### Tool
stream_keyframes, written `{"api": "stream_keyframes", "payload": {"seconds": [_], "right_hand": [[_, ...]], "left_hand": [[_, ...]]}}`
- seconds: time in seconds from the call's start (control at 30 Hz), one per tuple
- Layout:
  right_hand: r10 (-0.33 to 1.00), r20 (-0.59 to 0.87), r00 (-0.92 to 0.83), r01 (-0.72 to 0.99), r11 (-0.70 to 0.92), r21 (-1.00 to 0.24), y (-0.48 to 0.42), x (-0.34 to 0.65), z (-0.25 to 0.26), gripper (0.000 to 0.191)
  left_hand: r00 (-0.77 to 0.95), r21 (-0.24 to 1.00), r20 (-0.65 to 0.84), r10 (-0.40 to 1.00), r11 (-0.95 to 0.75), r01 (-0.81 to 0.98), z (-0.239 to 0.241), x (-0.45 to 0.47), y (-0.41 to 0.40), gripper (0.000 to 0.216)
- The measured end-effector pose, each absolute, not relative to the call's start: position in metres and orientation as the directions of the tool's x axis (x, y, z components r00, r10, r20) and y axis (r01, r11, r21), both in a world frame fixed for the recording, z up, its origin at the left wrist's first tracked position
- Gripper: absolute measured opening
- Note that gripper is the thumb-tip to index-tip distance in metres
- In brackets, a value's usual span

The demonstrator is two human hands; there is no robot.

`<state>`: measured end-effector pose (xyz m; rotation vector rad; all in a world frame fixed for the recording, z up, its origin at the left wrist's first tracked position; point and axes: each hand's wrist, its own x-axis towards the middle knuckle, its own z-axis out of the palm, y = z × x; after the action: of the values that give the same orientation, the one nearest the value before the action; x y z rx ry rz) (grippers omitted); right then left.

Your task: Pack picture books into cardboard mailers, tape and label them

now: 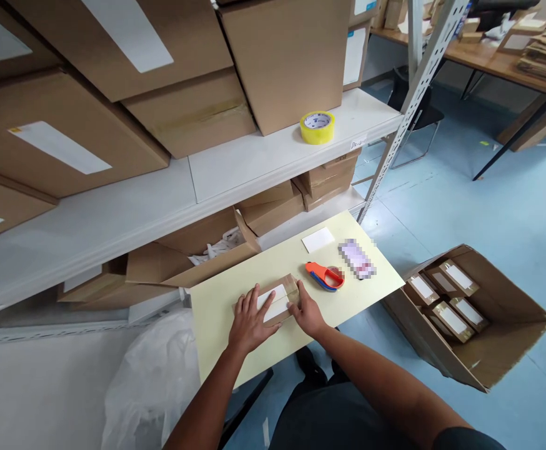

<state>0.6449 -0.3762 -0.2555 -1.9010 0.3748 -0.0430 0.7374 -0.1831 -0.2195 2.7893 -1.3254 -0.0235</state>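
Observation:
A small brown cardboard box (286, 292) with a white label lies on the pale yellow table (217, 312). My left hand (249, 322) rests flat on its left side, fingers spread over the label. My right hand (307, 310) presses against the box's right end, fingers curled on its edge. An orange and blue tape dispenser (324, 275) lies just right of the box. A white card (318, 240) and a blurred flat item (357, 259) lie further along the table.
A white shelf (235, 169) loaded with large cardboard boxes stands behind the table, with a yellow tape roll (317, 127) on it. An open carton (470, 312) holding several small labelled boxes sits on the blue floor at right. A white plastic bag (151, 387) lies at left.

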Motion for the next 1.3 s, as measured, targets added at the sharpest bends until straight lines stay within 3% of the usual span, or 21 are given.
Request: {"api": "stream_keyframes", "payload": {"seconds": [0.33,0.43,0.5,0.63,0.73,0.9,1.07,1.2,1.3], "right_hand": [[-0.196,-0.297,0.935,-0.351,-0.369,-0.861,-0.4,0.645,-0.256,0.074],[-0.2,-0.298,0.933,-0.355,-0.387,-0.851,-0.4,0.643,-0.257,0.074],[-0.2,-0.293,0.935,-0.35,-0.382,-0.855,-0.401,0.642,-0.257,0.075],[-0.196,-0.302,0.933,-0.355,-0.366,-0.86,-0.401,0.641,-0.259,0.076],[-0.181,-0.29,0.94,-0.337,-0.343,-0.877,-0.402,0.641,-0.257,0.074],[-0.133,-0.32,0.938,-0.346,-0.367,-0.863,-0.408,0.639,-0.25,0.073],[-0.024,-0.219,0.975,-0.215,-0.325,-0.921,-0.413,0.634,-0.244,0.09],[-0.025,-0.177,0.984,-0.175,-0.346,-0.922,-0.421,0.64,-0.241,0.07],[-0.188,-0.181,0.965,-0.258,-0.581,-0.772,-0.439,0.647,-0.242,0.054]], "left_hand": [[0.666,0.097,0.017,-0.746,-0.661,-0.744,-0.222,0.734,-0.185,0.094],[0.735,0.126,0.062,-0.676,-0.725,-0.677,-0.225,0.724,-0.175,0.097],[0.83,0.193,0.107,-0.548,-0.807,-0.557,-0.231,0.713,-0.165,0.101],[0.957,0.463,0.075,-0.282,-0.84,-0.284,-0.251,0.687,-0.148,0.106],[0.973,0.573,0.034,-0.227,-0.794,-0.205,-0.262,0.678,-0.146,0.103],[0.983,0.603,0.023,-0.181,-0.782,-0.158,-0.26,0.676,-0.147,0.101],[0.988,0.598,-0.078,-0.134,-0.799,-0.061,-0.242,0.68,-0.135,0.087],[0.965,0.562,-0.261,0.023,-0.809,0.171,-0.228,0.693,-0.113,0.073],[0.88,0.617,-0.456,0.128,-0.668,0.417,-0.227,0.697,-0.099,0.064]]}}
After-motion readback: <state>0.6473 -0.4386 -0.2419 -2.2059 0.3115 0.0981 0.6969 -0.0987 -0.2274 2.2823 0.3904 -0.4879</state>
